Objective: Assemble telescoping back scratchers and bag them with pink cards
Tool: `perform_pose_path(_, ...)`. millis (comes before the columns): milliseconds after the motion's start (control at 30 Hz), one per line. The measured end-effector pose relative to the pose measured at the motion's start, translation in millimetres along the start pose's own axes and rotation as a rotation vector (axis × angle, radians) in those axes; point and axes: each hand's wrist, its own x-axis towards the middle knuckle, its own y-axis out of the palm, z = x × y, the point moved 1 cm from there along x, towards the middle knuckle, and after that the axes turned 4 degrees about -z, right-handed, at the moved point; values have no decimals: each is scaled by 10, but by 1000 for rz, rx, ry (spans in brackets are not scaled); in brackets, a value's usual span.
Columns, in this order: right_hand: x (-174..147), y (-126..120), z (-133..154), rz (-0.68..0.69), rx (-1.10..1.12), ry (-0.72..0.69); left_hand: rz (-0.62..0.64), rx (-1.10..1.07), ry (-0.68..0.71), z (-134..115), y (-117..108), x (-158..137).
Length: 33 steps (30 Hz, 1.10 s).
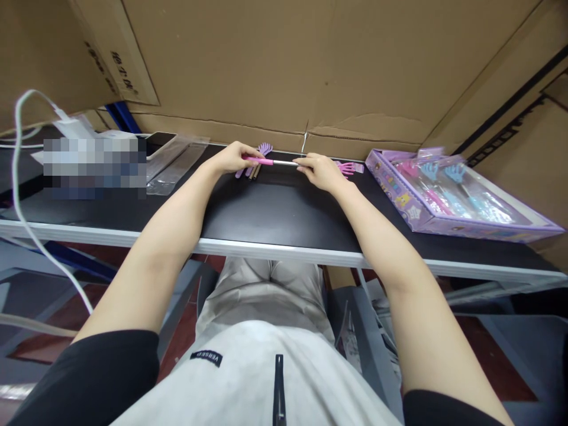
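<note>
My left hand [237, 157] is closed on the pink handle [261, 160] of a back scratcher. Its thin metal rod [285, 163] runs level to my right hand [320, 170], whose fingers pinch the far end. A pink claw-shaped head [347, 168] shows just beyond my right hand; whether it joins this rod is hidden. Behind my left hand lies a purple back scratcher head [265, 148], and purple and dark stick ends [254, 172] poke out below the fingers.
To the right stands an open purple display box [417, 216] with several wrapped pink and blue back scratchers. Clear plastic sleeves [171, 168] lie at left, near a white cable [18, 154]. A cardboard wall [275, 65] closes off the back of the black table [279, 216].
</note>
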Motion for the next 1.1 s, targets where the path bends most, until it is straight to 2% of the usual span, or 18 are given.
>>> perform_pose_path(200,-12,-23,2,-14,41,-6,-98,-65,43,-44,20,-49)
perform_pose_path(367,-8,-29,-16,-19,55,-11,-37,-12,46,-15,-16,-18)
perform_pose_path(533,-14,-85,-13,-38,40,-39,-74,28,51,-108,-41,-20)
perform_pose_path(700,-7,-26,119,-47,91,-78,-18,29,88,-263,136,-62)
perform_pose_path(833,53,-13,183,-41,105,-75,-32,4,128,-318,271,-37)
perform_pose_path(933,90,-88,102,-32,45,-33,-60,6,129,-324,275,-4)
perform_pose_path(1100,60,-201,-167,-47,-91,17,-143,50,54,-216,190,9)
